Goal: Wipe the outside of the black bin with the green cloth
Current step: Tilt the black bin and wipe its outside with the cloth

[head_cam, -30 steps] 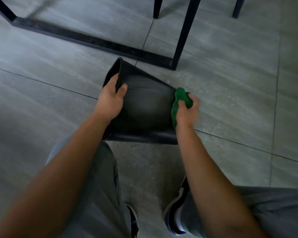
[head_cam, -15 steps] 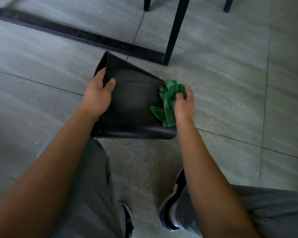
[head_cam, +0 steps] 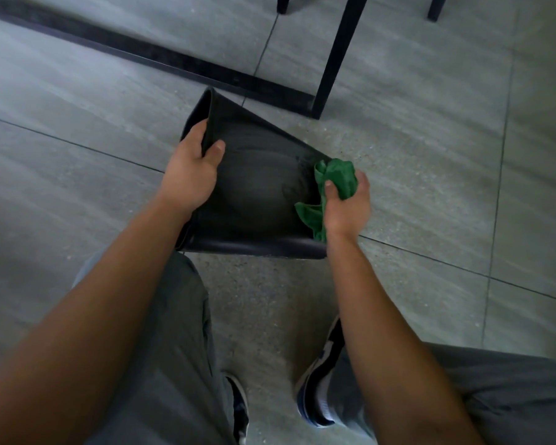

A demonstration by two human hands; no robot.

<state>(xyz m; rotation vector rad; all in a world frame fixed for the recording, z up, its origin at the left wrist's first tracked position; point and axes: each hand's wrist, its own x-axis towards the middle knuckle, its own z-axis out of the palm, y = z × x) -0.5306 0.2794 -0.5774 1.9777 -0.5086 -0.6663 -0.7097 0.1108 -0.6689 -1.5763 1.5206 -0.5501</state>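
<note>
The black bin (head_cam: pixel 257 191) lies tipped on the grey floor in front of my knees, one flat side facing up. My left hand (head_cam: pixel 191 175) grips its left edge, thumb on the upper face and fingers curled round behind. My right hand (head_cam: pixel 345 207) holds the bunched green cloth (head_cam: pixel 334 178) against the bin's right edge, and a loose end of the cloth hangs down toward the bin's near rim.
A black metal table frame lies along the floor (head_cam: pixel 180 64) behind the bin, with an upright leg (head_cam: pixel 334 56) just beyond its far right corner. More dark legs stand at the top. My shoes (head_cam: pixel 315 390) and grey trousers are below.
My right hand has shifted the green cloth along the bin's right side, from spread over the face back to the edge. The left hand keeps its grip on the bin.
</note>
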